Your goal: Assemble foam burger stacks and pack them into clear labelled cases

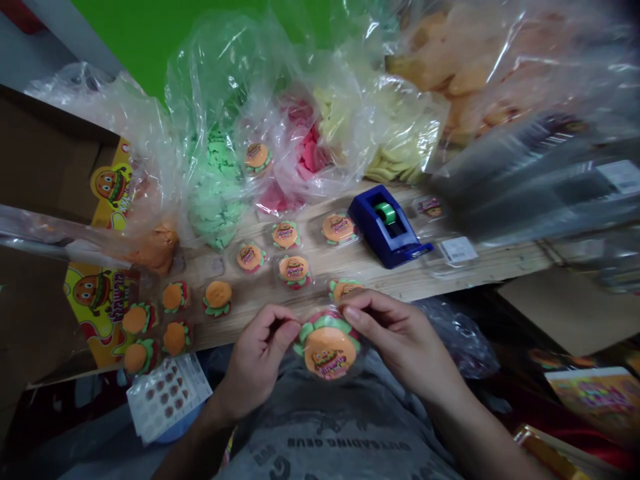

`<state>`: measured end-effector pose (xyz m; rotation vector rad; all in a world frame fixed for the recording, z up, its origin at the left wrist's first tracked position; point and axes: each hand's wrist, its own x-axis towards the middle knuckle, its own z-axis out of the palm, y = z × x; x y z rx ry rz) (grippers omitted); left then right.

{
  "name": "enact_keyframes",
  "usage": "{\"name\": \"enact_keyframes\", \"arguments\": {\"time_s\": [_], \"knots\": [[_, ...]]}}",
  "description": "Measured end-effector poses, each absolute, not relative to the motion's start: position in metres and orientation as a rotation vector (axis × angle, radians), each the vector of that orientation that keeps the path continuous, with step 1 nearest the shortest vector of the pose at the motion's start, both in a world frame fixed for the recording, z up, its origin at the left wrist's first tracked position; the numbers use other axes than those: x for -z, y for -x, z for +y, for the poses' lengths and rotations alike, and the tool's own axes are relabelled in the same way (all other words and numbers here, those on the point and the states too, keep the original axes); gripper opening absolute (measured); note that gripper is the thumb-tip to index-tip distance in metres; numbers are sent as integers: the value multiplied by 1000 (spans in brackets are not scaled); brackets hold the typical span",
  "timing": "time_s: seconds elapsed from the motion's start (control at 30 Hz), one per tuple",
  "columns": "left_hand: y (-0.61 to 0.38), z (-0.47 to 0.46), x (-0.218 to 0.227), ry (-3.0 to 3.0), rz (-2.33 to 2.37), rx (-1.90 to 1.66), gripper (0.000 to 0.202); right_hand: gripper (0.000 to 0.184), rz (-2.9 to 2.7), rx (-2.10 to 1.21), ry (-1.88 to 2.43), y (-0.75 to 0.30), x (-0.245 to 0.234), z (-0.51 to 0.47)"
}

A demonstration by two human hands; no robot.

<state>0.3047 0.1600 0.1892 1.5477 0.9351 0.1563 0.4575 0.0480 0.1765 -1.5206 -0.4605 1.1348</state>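
Between both hands, over the table's front edge, I hold a burger-shaped piece in a clear plastic case point(327, 347), with a printed burger label on its orange bun. My left hand point(263, 353) pinches the case's left edge between thumb and fingers. At its upper right edge, my right hand point(390, 333) grips it the same way. Just behind the right fingers, partly hidden, lies another cased burger point(343, 288). Several more labelled cased burgers, such as this one point(294, 268), stand farther back on the table. A blue tape dispenser point(383, 227) with green tape is beyond my right hand.
Unlabelled burgers point(218, 295) stand at the left. A sticker sheet point(169, 395) lies below them. Clear bags of green pieces point(216, 180), red pieces point(307, 150), yellow pieces point(400, 150) and orange pieces point(450, 73) line the back. Stacked clear plastic packaging point(540, 180) is at right.
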Motion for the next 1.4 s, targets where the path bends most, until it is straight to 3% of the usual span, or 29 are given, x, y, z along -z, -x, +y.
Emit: {"name": "enact_keyframes", "arguments": {"time_s": [0.13,0.37,0.47,0.57,0.67,0.77,1.0,1.27,1.4], "knots": [[-297,177,-179,-1560,1015,-175,21,29,-624,-1106,1581,-448,-166,57],[-260,207,-118,-1771,1255,-134,23,69,-1407,-1101,1829,-398,-110,91],[-246,214,-107,-1894,1404,-254,28,64,-1443,-1067,1992,-379,-103,111],[-234,220,-104,-2138,1623,-364,47,60,-1425,-992,2166,-372,-107,124],[-230,222,-95,-2257,1761,-264,78,59,-1366,-901,2320,-378,-110,127],[-235,220,-85,-2299,1791,-127,83,55,-1279,-836,2361,-390,-112,123],[-247,218,-102,-2090,1714,-134,66,43,-1067,-973,1886,-401,-117,111],[-261,165,-151,-2081,1248,-346,64,66,-510,-1504,1124,-377,-127,117],[-271,163,-164,-2286,1076,-395,60,61,-115,-1645,747,-386,-148,119]]}}
